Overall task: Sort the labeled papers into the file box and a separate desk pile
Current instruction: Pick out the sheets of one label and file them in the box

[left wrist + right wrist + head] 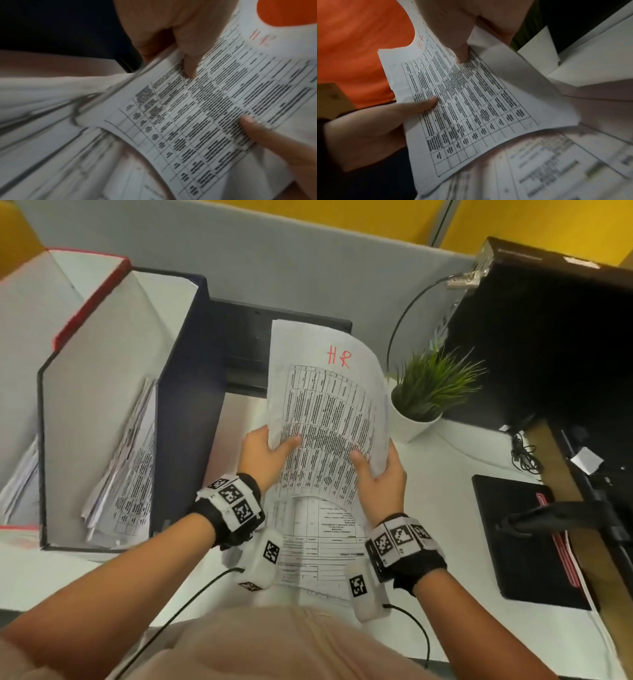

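A printed table sheet marked "HR" in red is lifted and curved above the desk. My left hand pinches its left edge with the thumb on top. My right hand pinches its right edge the same way. The left wrist view shows the sheet close up, as does the right wrist view. Below it a pile of papers lies flat on the desk. At the left stands a dark blue file box with several papers leaning inside.
A red-edged file box stands left of the blue one. To the right of the sheet is a potted plant, then a black monitor. A black pad lies at the right. A dark flat object sits behind the sheet.
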The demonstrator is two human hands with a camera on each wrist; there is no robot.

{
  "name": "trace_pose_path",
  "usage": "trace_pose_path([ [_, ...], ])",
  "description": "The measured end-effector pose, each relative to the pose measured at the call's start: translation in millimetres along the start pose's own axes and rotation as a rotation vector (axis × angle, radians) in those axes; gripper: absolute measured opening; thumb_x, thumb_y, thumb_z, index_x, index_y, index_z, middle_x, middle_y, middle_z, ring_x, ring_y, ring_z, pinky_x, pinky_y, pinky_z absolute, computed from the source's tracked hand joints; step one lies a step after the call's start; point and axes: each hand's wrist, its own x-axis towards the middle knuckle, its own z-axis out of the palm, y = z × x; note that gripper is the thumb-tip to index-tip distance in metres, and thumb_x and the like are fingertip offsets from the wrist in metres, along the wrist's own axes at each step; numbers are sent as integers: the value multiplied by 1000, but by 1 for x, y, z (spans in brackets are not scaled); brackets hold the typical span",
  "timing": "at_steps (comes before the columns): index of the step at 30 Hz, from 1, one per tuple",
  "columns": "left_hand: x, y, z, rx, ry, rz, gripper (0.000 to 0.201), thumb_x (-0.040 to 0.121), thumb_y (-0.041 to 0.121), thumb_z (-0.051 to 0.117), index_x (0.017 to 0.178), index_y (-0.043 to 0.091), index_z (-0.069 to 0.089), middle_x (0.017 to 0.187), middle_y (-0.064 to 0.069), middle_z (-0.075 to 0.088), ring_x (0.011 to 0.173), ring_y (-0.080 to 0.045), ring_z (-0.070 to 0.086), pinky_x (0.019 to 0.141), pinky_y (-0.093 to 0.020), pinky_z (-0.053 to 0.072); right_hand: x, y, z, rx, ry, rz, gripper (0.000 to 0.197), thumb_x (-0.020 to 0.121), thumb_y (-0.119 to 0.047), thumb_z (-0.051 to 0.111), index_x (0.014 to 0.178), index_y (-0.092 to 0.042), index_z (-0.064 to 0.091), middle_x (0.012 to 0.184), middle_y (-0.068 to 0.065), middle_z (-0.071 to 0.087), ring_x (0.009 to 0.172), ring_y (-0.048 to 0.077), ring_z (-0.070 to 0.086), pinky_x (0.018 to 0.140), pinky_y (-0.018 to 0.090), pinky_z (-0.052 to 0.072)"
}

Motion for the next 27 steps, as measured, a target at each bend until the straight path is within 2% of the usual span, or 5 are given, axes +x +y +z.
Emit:
trace_pose_path([
  [6,1,50,-23,-15,79,45,9,82,17,68,78,10,64,71,-11,65,59,-16,58,57,-35,53,17,-30,-2,138,20,-102,32,81,-18,70,106,-32,58,106,-18,65,105,-2,61,91,24,50],
  [10,0,82,-69,55,133,131,45,80,16,70,52,26,36,38,12,35,33,-2,30,38,-12,28,24,-45,-3,152,-121,-244,40,79,-10,70,106,-33,52,101,-12,66,92,-1,65,79,18,54],
  [15,-4,106,-164,197,212,70,24,78,27,73,81,5,63,71,-10,65,60,-13,60,58,-29,50,22,-27,-8,67,-273,-145,40,70,-25,71,101,-40,52,84,2,69,77,16,66,68,20,55],
  [18,-7,102,-224,251,287,-23,30,74,34,74,100,23,67,91,5,71,82,-7,67,72,-29,53,19,2,-15,-53,-286,-49,40,76,-14,72,106,-34,53,90,5,67,86,20,63,74,25,54],
  [27,5,64,-353,392,468,-372,26,63,38,81,82,28,67,93,4,70,85,-15,65,74,-32,49,3,62,-28,-315,-56,111,38,69,-4,79,101,-9,60,91,21,62,80,17,60,70,11,46],
])
